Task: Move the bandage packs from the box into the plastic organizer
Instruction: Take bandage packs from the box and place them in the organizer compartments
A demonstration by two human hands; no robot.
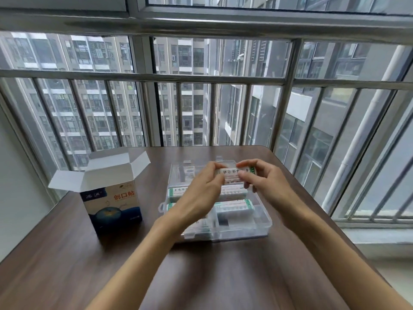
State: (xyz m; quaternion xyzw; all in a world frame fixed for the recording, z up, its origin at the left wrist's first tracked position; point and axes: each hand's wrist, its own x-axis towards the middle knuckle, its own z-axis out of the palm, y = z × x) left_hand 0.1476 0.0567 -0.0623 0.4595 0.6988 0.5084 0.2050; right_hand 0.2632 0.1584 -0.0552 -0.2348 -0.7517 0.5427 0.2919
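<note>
The box [112,203] stands open on the table [67,253], its inside hidden. Beside it, the clear organizer [241,229] holds several bandage packs [234,205] in rows. Over its far end, both hands pinch one pack [232,173]: left hand [201,193] at its left end, right hand [263,182] at its right.

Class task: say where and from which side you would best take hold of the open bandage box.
Probably the box is best gripped across its two upright side walls, below the flaps, coming from its right, the side nearest the hands. It stands upright with the lid flaps splayed open on top, so the top offers no firm hold.
</note>
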